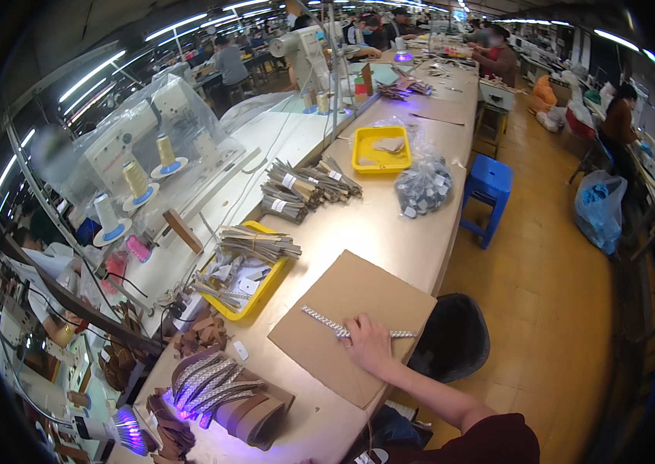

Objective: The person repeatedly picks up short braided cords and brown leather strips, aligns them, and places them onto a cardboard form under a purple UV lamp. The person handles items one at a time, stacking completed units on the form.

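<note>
My right hand reaches in from the lower right and rests on a brown cardboard sheet. Its fingers are bent and closed on a grey-and-white braided strip. One end of the strip points up and left. Another braided length shows to the right of the hand; whether it is the same piece bent or a second one, I cannot tell. My left hand is out of view.
Left of the cardboard, a yellow tray holds strips and small pieces. Nearer me lie braided and brown strap pieces beside a lit lamp. Farther off are strip bundles, another yellow tray, a bag of dark pieces and a blue stool.
</note>
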Available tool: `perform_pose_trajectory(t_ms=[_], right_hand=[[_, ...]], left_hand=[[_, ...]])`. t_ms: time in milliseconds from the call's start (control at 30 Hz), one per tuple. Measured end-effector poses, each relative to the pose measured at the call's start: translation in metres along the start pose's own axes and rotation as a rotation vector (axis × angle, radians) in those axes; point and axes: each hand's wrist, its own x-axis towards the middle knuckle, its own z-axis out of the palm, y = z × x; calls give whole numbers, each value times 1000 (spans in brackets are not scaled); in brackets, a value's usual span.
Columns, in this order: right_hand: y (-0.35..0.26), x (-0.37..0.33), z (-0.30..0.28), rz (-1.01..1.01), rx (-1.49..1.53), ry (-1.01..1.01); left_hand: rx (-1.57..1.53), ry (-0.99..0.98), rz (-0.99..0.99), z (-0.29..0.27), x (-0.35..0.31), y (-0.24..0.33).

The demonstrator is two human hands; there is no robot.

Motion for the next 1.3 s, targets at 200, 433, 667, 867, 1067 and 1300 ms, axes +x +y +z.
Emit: perform_pose_trajectory(t_ms=[200, 433, 667, 867, 1067, 1300], right_hand=[[5, -4, -7, -154, 126, -139], [41, 27, -31, -575, 145, -405], [50, 28, -24, -772, 129, -472], [49, 32, -26, -835, 83, -516], [54, 37, -20, -821, 176, -594], [62, 38, -15, -830, 183, -618]], left_hand=[[223, 262, 122, -36, -20, 3], [620, -38, 432, -68, -68, -71], [696, 59, 328, -50, -80, -75], [685, -15, 277, -59, -68, -60], [569, -143, 194, -65, -64, -58], [591, -150, 194, -63, -62, -60]])
